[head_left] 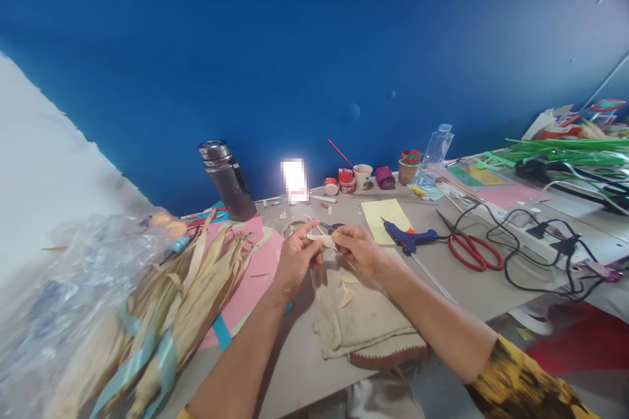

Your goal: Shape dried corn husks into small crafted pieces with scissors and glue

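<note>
My left hand (296, 256) pinches one end of a pale strip (323, 239), which looks like a piece of corn husk. At its other end, my right hand (361, 249) grips the same strip between thumb and fingers. Both hands are close together above a folded beige cloth (373, 321), where a few small pale husk pieces (346, 298) lie. Just behind the fingers, dark scissor-like handles show in part. A large bundle of dried corn husks (196, 288) lies to the left of my left arm.
Right of my hands are a blue glue gun (410, 237), red-handled scissors (474, 252), and a power strip (525, 232) with tangled black cables. A dark flask (228, 183), paint jars (346, 181), a paper cup (362, 177) and a plastic bottle (435, 154) stand along the blue wall.
</note>
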`<state>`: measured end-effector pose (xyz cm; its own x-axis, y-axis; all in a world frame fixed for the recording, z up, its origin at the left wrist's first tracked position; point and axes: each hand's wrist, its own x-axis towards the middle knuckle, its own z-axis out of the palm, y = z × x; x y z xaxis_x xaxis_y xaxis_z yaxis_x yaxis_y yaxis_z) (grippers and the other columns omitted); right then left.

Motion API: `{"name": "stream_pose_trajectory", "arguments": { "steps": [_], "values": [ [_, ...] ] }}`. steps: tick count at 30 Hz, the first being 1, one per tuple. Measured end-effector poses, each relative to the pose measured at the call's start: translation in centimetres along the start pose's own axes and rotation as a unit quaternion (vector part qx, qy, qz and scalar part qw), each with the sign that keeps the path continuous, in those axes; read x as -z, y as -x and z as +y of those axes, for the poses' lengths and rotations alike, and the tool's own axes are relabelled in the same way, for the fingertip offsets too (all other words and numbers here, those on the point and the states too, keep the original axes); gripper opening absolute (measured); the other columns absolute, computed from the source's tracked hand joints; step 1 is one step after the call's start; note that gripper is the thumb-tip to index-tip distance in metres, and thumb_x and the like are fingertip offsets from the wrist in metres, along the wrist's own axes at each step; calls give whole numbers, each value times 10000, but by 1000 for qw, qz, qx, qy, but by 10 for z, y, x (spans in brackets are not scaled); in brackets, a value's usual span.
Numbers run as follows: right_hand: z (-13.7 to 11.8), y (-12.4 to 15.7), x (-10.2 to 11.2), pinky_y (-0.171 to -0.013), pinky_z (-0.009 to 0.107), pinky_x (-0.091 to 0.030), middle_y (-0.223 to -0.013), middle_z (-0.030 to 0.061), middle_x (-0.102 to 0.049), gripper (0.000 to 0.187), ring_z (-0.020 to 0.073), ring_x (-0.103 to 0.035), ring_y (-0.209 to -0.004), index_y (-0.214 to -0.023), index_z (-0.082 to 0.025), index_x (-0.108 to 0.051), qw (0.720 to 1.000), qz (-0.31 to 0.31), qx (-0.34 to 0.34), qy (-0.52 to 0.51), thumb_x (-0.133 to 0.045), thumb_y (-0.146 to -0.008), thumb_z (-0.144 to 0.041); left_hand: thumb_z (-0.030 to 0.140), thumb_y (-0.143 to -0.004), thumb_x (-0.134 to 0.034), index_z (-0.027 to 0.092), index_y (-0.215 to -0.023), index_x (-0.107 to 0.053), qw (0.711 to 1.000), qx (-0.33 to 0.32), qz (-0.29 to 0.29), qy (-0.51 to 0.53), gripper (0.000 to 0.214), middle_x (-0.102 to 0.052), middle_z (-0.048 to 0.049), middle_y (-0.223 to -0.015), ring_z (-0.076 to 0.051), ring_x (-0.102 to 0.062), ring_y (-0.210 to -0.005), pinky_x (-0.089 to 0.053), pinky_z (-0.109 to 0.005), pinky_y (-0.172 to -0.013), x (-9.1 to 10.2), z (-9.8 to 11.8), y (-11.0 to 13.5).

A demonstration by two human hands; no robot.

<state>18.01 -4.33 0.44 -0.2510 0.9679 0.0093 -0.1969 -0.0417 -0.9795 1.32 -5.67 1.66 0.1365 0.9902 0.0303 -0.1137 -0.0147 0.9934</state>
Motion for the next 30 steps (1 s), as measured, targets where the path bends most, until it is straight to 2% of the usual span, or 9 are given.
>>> {"name": "stream_pose_trajectory", "arguments": {
  "steps": [2, 4, 6, 8, 11, 15, 23, 26, 30],
  "values": [
    [1, -1, 3, -451, 223, -207, -528, -41, -440, 402, 79, -336, -490, -613, -177, -556, 999, 19, 26, 42, -738, -717, -520, 379, -728, -742, 153, -1257, -597, 1000, 11, 5, 2, 594, -635, 15, -626, -127, -544, -498, -388, -228, -472, 3, -2, -2],
    [1, -2, 5, -460, 228, -222, -517, -37, -445, 368, 86, -348, -498, -605, -173, -579, 994, 28, 47, 97, -717, -749, -482, 377, -712, -754, 159, -1054, -666, 1000, 26, 9, -1, 415, -635, 1, -652, -135, -573, -551, -408, -229, -494, 4, -5, -3],
    [1, -1, 5, -461, 232, -226, -515, -36, -453, 350, 89, -355, -500, -610, -171, -599, 988, 29, 61, 139, -695, -781, -461, 355, -699, -772, 158, -811, -656, 999, 31, 11, -13, 254, -575, 16, -571, -114, -527, -524, -388, -220, -497, 3, -8, -3],
    [1, 0, 4, -460, 235, -232, -527, -37, -464, 345, 88, -361, -498, -653, -170, -621, 986, 28, 71, 150, -678, -808, -474, 333, -695, -783, 162, -694, -607, 999, 27, 20, -12, 246, -520, 32, -510, -90, -462, -484, -354, -213, -491, 0, -10, -2],
    [3, 0, 2, -460, 235, -244, -545, -40, -477, 362, 84, -366, -494, -695, -169, -630, 989, 19, 83, 123, -708, -797, -507, 329, -691, -810, 166, -706, -591, 995, 46, 3, 85, 274, -493, 43, -528, -80, -439, -498, -347, -209, -508, -9, -9, 1],
    [4, -2, 2, -463, 228, -265, -536, -47, -474, 445, 71, -362, -481, -648, -168, -594, 996, -36, 77, 2, -779, -732, -563, 267, -678, -842, 159, -699, -568, 958, 71, -90, 264, 296, -456, 49, -577, -68, -391, -521, -322, -202, -505, -16, -6, 5],
    [0, 0, -2, -462, 206, -284, -577, -35, -508, 466, 56, -392, -484, -660, -154, -592, 990, -87, 29, -111, -860, -669, -534, 216, -747, -789, 143, -675, -570, 934, 65, -166, 309, 241, -428, 41, -578, -73, -384, -536, -365, -220, -549, -6, 2, 7],
    [0, 1, -3, -458, 203, -281, -586, -33, -502, 466, 58, -386, -497, -658, -152, -595, 989, -86, 36, -116, -859, -669, -536, 209, -743, -787, 142, -687, -578, 939, 65, -157, 298, 227, -427, 45, -580, -72, -397, -532, -381, -220, -549, -3, 6, 7],
    [-1, -1, 1, -446, 203, -267, -604, -35, -501, 470, 56, -356, -493, -649, -162, -567, 993, -51, 61, -93, -822, -700, -554, 259, -704, -823, 147, -698, -585, 951, 48, -80, 295, 263, -505, 31, -667, -73, -451, -558, -418, -224, -546, 8, 10, 2]
  ]
}}
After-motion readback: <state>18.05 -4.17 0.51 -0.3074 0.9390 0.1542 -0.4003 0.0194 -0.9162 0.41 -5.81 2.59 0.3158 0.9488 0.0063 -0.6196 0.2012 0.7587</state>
